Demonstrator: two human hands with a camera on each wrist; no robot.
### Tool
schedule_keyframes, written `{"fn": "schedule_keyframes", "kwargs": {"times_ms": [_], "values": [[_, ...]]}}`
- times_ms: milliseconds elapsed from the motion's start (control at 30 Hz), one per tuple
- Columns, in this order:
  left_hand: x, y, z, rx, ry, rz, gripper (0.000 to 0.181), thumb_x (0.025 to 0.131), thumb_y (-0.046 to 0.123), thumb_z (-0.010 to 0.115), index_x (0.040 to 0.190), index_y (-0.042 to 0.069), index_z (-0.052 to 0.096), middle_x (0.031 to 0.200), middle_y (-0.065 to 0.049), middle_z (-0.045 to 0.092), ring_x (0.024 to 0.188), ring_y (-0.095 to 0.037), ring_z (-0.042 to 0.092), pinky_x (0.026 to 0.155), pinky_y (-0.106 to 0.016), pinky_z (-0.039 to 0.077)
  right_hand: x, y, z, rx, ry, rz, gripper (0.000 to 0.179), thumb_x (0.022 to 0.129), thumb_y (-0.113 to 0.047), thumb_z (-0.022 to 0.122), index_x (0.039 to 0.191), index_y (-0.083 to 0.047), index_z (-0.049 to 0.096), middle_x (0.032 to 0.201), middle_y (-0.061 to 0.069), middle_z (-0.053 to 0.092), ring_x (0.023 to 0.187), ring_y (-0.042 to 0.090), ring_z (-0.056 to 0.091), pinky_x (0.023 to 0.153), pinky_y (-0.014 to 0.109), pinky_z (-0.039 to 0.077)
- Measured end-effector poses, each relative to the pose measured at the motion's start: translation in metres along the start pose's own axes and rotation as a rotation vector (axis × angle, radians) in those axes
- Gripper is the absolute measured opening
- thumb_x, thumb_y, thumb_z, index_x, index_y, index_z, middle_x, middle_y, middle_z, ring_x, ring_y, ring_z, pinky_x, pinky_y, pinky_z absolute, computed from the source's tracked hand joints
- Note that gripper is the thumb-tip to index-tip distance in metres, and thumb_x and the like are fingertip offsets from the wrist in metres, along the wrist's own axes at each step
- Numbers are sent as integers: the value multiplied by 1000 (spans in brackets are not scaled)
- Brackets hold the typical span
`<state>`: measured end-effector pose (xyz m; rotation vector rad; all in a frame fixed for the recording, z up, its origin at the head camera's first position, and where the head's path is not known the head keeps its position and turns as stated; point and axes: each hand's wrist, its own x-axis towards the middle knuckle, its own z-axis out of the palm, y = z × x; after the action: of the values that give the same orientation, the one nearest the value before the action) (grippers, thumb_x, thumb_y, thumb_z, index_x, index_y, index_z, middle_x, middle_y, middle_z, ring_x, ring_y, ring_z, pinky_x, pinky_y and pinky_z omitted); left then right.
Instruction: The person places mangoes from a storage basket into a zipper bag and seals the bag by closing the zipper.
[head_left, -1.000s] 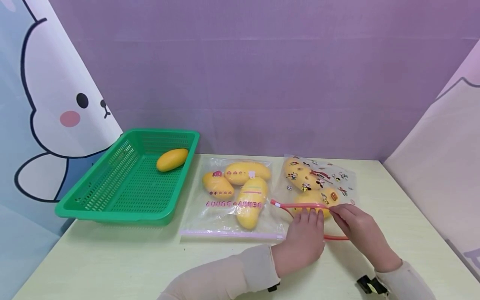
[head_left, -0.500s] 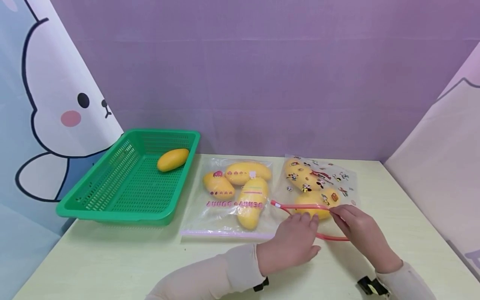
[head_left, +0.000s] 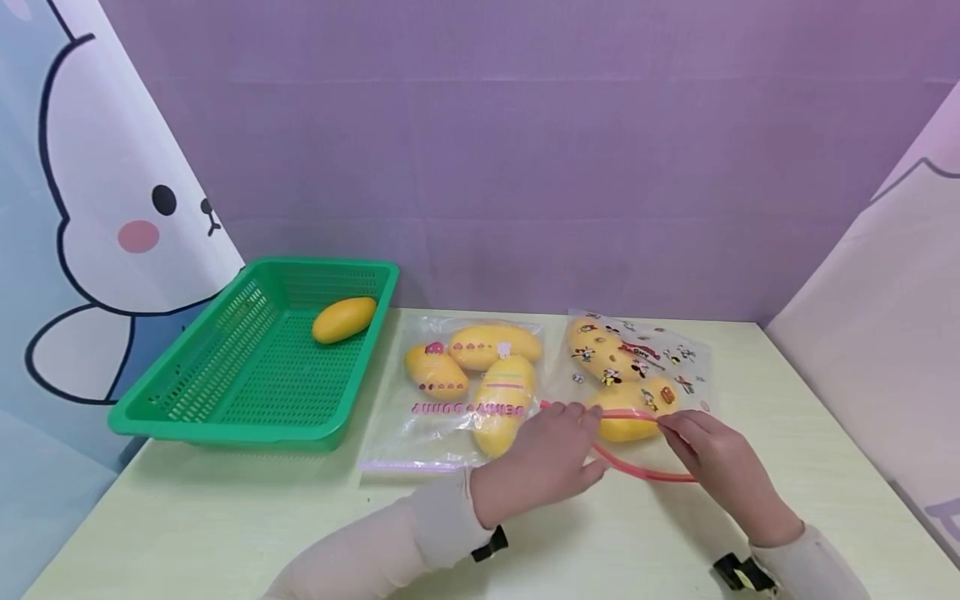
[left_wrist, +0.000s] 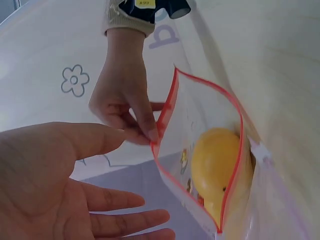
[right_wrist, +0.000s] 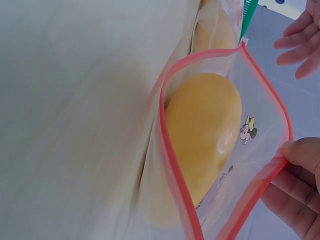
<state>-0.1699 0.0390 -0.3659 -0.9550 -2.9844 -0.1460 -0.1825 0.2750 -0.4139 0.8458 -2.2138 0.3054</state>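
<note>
A clear zip bag with cartoon prints and a red rim lies at the right of the table, its mouth gaping. Mangoes show inside it; one mango fills much of the right wrist view. My right hand pinches the upper red rim between thumb and fingers. The left hand hovers beside the mouth with fingers extended, holding nothing; the left wrist view shows its fingers apart from the bag. Beneath and behind it lies a second zip bag with a lilac strip and several mangoes.
A green basket stands at the left with one mango in its back right corner. The pale table ends at a purple cloth backdrop. A printed cloth hangs on the left.
The left hand has left the red-rimmed bag's mouth and moved left over the lilac-strip bag's corner. The right hand keeps its pinch on the rim in the same place.
</note>
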Motion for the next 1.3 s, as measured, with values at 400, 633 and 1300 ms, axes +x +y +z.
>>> {"fn": "schedule_keyframes", "kwargs": {"times_ms": [400, 633, 1300], "values": [[-15, -37, -15, -50, 68, -70, 63, 90, 46, 57, 139, 8, 44, 130, -7, 55, 116, -21, 52, 91, -33, 48, 2, 1, 0, 4, 26, -38, 59, 101, -40, 29, 83, -2, 69, 77, 4, 67, 67, 16, 65, 66, 36, 53], [-24, -58, -27, -55, 150, -92, 61, 90, 42, 59, 137, 5, 47, 129, -10, 56, 117, -26, 53, 94, -37, 47, 2, 0, 0, 10, 6, -29, 59, 101, -41, 28, 84, -2, 69, 77, 4, 67, 67, 16, 64, 60, 32, 53], [-51, -103, -57, -134, 289, -192, 59, 88, 35, 63, 134, 1, 47, 129, -17, 55, 117, -34, 52, 95, -45, 45, 2, 0, 1, 13, -3, -25, 61, 101, -41, 27, 84, -1, 70, 77, 5, 67, 67, 18, 64, 58, 31, 53]]}}
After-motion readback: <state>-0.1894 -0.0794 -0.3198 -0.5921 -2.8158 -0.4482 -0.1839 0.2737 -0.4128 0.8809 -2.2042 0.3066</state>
